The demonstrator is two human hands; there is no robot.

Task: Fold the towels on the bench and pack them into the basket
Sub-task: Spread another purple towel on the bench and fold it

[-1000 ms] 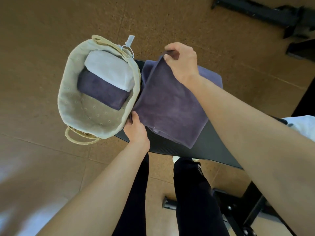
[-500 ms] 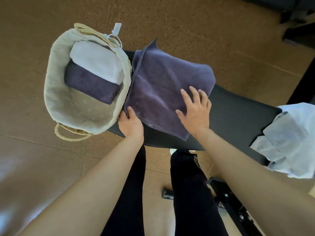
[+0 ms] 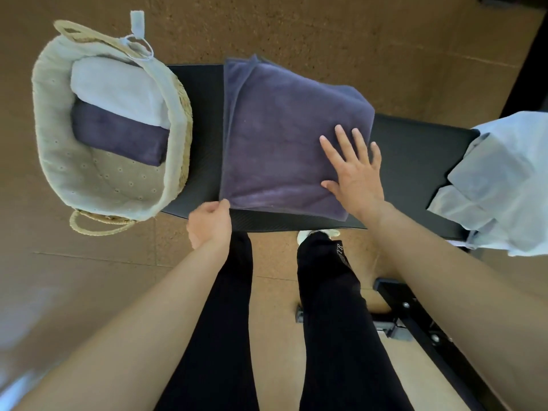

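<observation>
Your right hand (image 3: 355, 176) lies flat, fingers spread, on the folded purple towel (image 3: 281, 137); your left hand (image 3: 210, 223) pinches its near corner

There is just one camera, worn on the person's head. It looks almost straight down from close above the counter (image 3: 415, 149), which runs across the upper half, with floor (image 3: 326, 25) all around.

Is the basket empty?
No, the basket holds a folded white towel and a folded purple towel.
</observation>
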